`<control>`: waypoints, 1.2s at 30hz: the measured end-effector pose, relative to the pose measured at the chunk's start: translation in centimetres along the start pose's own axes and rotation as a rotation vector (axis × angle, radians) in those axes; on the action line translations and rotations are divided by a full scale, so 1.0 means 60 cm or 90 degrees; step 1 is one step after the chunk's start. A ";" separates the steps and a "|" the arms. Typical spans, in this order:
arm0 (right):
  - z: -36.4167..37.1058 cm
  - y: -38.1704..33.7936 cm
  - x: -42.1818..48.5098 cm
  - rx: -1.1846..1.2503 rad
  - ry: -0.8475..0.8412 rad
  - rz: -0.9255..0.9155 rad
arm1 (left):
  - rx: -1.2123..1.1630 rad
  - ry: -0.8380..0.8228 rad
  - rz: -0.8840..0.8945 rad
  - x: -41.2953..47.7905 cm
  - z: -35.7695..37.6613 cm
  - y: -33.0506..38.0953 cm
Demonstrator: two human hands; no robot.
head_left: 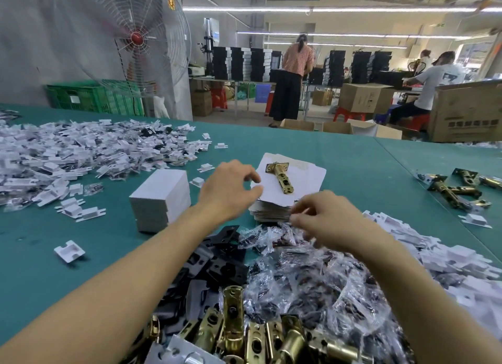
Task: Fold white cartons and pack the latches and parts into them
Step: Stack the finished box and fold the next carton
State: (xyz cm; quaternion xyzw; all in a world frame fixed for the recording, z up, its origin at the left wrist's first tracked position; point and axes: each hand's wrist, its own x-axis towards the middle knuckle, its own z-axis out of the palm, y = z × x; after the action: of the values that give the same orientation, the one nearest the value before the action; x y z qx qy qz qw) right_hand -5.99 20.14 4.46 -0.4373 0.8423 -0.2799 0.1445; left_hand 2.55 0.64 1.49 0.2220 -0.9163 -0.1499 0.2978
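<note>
The left hand (231, 189) hovers at the left edge of a stack of flat white cartons (304, 173), fingers bent with thumb and forefinger apart; whether it grips a sheet I cannot tell. The right hand (326, 217) has its fingertips drawn together at the stack's near corner, but blur hides what they pinch. A brass latch (279, 177) lies on top of the stack. Left of it stand folded cartons (163, 198). Nearer lie bagged parts (298, 271), black plates (225, 255) and more latches (233, 317). White inserts (68, 151) are heaped far left on the green table (353, 160).
</note>
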 end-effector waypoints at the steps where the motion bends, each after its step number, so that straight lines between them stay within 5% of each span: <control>1: -0.004 0.003 0.033 -0.008 0.065 0.008 | 0.005 -0.075 -0.002 0.013 0.010 0.013; 6: 0.028 0.031 0.163 -0.045 0.146 0.010 | 0.047 -0.252 0.014 0.040 0.064 0.023; 14: 0.060 0.043 0.218 -0.134 0.203 -0.027 | 0.097 -0.188 0.096 0.042 0.066 0.009; 18: 0.060 0.039 0.217 -0.033 0.245 -0.013 | 0.176 -0.212 0.125 0.049 0.057 0.014; 25: 0.038 0.040 0.211 0.380 0.417 0.147 | 0.246 -0.147 0.191 0.045 0.060 0.030; 36: 0.048 0.063 0.200 0.343 0.378 0.174 | 0.066 -0.192 0.089 0.041 0.065 0.035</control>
State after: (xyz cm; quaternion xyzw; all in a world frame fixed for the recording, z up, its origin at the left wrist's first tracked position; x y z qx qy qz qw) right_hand -13.98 11.05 -0.10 -0.1686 0.7945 -0.5820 0.0407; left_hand -2.24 1.77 0.49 0.1480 -0.9703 -0.1129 0.1545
